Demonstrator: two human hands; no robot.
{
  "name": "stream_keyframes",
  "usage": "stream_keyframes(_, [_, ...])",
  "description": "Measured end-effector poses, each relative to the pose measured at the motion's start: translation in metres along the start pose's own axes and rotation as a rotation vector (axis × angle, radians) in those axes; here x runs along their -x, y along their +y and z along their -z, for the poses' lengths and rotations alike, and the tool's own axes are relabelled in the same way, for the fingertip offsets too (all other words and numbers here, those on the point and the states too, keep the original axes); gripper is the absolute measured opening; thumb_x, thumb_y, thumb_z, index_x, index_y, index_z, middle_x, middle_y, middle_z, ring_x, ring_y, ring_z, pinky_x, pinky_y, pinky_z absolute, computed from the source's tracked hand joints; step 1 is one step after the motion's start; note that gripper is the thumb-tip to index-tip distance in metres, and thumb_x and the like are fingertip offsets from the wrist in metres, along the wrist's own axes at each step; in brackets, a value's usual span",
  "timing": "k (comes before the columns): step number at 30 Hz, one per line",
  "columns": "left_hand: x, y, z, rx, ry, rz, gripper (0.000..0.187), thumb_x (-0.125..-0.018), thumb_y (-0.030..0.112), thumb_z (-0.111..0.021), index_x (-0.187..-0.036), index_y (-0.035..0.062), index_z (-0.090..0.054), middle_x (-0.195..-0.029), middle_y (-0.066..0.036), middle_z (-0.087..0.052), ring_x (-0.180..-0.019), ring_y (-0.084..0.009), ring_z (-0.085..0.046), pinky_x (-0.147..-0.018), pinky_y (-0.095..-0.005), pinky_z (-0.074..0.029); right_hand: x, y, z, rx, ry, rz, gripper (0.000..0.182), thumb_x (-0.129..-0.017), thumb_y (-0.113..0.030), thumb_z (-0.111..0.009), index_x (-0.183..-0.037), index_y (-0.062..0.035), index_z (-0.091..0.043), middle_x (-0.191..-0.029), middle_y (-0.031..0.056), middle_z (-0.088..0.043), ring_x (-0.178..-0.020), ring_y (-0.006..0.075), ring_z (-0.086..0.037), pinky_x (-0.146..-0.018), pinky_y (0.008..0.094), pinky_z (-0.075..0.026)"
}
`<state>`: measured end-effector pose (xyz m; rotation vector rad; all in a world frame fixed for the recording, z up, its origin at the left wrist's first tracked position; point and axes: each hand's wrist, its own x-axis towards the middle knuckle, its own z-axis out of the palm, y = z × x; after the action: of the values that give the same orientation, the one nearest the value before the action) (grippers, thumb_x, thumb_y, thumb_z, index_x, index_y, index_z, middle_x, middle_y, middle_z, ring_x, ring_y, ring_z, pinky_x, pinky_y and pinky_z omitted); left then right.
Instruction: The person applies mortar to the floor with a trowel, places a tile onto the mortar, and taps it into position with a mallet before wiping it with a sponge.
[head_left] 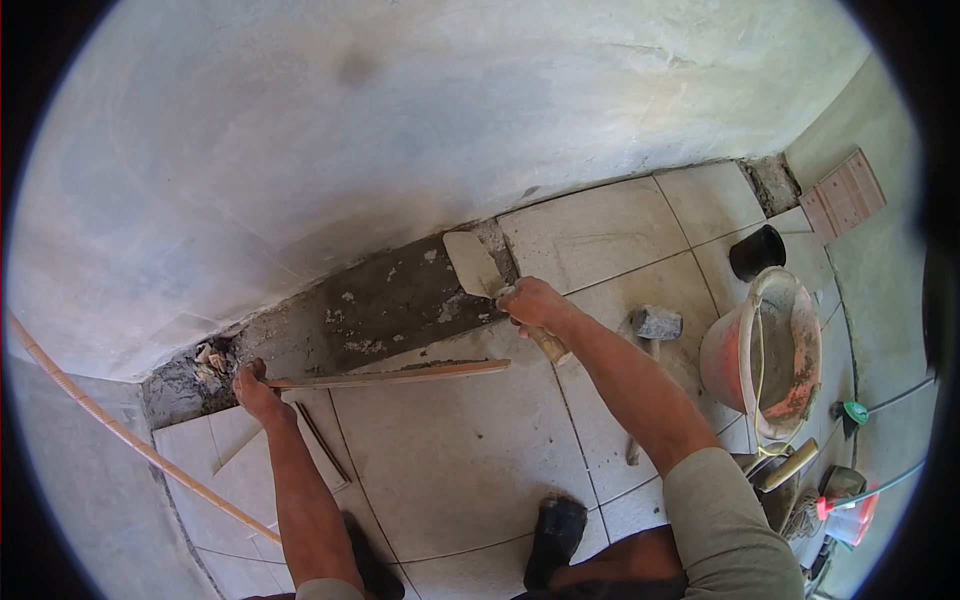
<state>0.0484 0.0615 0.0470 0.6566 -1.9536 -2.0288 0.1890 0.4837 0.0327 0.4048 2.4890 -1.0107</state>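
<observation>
My right hand (537,306) is wrapped round the wooden handle of a trowel (473,264). Its pale blade lies over the far end of a strip of dark wet mortar (400,290) at the foot of the wall. Lower left, my left hand (258,392) grips one end of a long thin wooden strip (400,376). The strip stretches rightward along the near side of the mortar, with some mortar on its upper edge. Rubble (211,362) lies in the untiled gap just beyond my left hand.
Large pale tiles (450,460) cover the floor. To the right are a mallet (657,322), a black cup (757,253) and a mortar-crusted bucket (728,360). A tile piece (843,196) leans on the right wall. A long cane (130,430) slants at left.
</observation>
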Motion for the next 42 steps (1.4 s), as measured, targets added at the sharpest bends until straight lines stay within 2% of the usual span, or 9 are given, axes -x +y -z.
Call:
stream_keyframes(6, [-0.004, -0.004, 0.002, -0.004, -0.001, -0.016, 0.026, -0.086, 0.025, -0.051, -0.104, 0.0058, -0.053, -0.105, -0.009, -0.060, -0.101, -0.0191, -0.057, -0.087, -0.0390, -0.041, -0.005, 0.008, -0.003, 0.117, 0.004, 0.034, 0.019, -0.081, -0.016, -0.062, -0.092, 0.0005, -0.062, -0.086, 0.0148, -0.065, -0.083, 0.0294, -0.066, -0.073, 0.0364, -0.053])
stream_keyframes(11, [0.000, -0.002, 0.003, -0.006, 0.017, -0.009, 0.027, -0.085, 0.024, -0.051, -0.105, 0.0057, -0.053, -0.104, -0.009, -0.060, -0.101, -0.0187, -0.057, -0.087, -0.0385, -0.041, 0.056, -0.012, 0.035, -0.511, 0.107, -0.219, 0.036, -0.086, -0.026, -0.059, -0.098, 0.0078, -0.055, -0.083, 0.0176, -0.059, -0.069, 0.0230, -0.064, -0.063, 0.0341, -0.052])
stream_keyframes(13, [-0.014, -0.016, 0.009, -0.006, -0.027, -0.056, 0.029, -0.083, 0.030, -0.051, -0.105, 0.0119, -0.053, -0.105, -0.004, -0.062, -0.101, -0.0172, -0.056, -0.077, -0.0418, -0.041, 0.081, -0.010, 0.055, -0.476, 0.103, -0.278, 0.038, -0.086, -0.027, -0.060, -0.100, 0.0079, -0.055, -0.084, 0.0174, -0.059, -0.068, 0.0224, -0.062, -0.063, 0.0346, -0.051])
stream_keyframes(20, [0.002, 0.006, -0.003, -0.040, 0.002, 0.026, 0.027, -0.085, 0.025, -0.051, -0.105, 0.0061, -0.053, -0.105, -0.007, -0.060, -0.098, -0.0174, -0.057, -0.083, -0.0366, -0.042, 0.165, 0.018, 0.095, 0.081, 0.418, -0.265, 0.040, -0.083, -0.027, -0.061, -0.106, 0.0055, -0.056, -0.091, 0.0170, -0.058, -0.079, 0.0240, -0.061, -0.063, 0.0359, -0.051])
stream_keyframes(26, [-0.019, -0.011, -0.003, 0.037, -0.005, 0.001, 0.026, -0.087, 0.022, -0.051, -0.104, 0.0022, -0.053, -0.100, -0.009, -0.060, -0.095, -0.0186, -0.058, -0.080, -0.0360, -0.043, 0.265, 0.026, 0.139, -0.200, 0.648, -0.469, 0.037, -0.078, -0.020, -0.062, -0.105, 0.0047, -0.058, -0.076, 0.0126, -0.059, -0.064, 0.0211, -0.058, -0.058, 0.0332, -0.049])
stream_keyframes(29, [-0.061, -0.039, 0.018, 0.005, -0.110, -0.187, 0.022, -0.088, 0.018, -0.050, -0.095, -0.0021, -0.057, -0.092, -0.009, -0.060, -0.087, -0.0189, -0.058, -0.080, -0.0339, -0.044, 0.310, 0.046, 0.156, -0.088, 0.727, -0.579, 0.034, -0.076, -0.018, -0.063, -0.100, 0.0047, -0.059, -0.071, 0.0121, -0.061, -0.060, 0.0206, -0.059, -0.057, 0.0336, -0.049])
stream_keyframes(32, [-0.073, -0.054, 0.026, -0.243, -0.181, -0.473, 0.022, -0.087, 0.015, -0.047, -0.084, -0.0026, -0.061, -0.085, -0.008, -0.059, -0.080, -0.0182, -0.055, -0.073, -0.0341, -0.045, 0.351, 0.076, 0.156, 0.222, 0.843, -0.775, 0.036, -0.074, -0.023, -0.065, -0.099, 0.0022, -0.062, -0.087, 0.0200, -0.066, -0.079, 0.0307, -0.065, -0.069, 0.0406, -0.051])
stream_keyframes(37, [-0.046, -0.020, 0.008, -0.031, -0.060, 0.026, 0.033, -0.087, 0.023, -0.050, -0.102, -0.0040, -0.058, -0.099, -0.012, -0.060, -0.096, -0.0220, -0.058, -0.083, -0.0359, -0.044, 0.404, 0.093, 0.152, 0.615, 0.629, -1.168, 0.035, -0.075, -0.023, -0.062, -0.104, -0.0030, -0.064, -0.100, 0.0208, -0.065, -0.095, 0.0357, -0.063, -0.082, 0.0448, -0.050])
stream_keyframes(42, [-0.053, -0.029, 0.013, -0.001, -0.067, -0.031, 0.035, -0.088, 0.030, -0.050, -0.109, 0.0027, -0.057, -0.102, -0.007, -0.060, -0.097, -0.0189, -0.056, -0.079, -0.0366, -0.042, 0.405, 0.123, 0.131, 0.583, 0.501, -1.191, 0.032, -0.072, -0.015, -0.059, -0.102, -0.0043, -0.066, -0.096, 0.0180, -0.067, -0.093, 0.0339, -0.064, -0.082, 0.0422, -0.051])
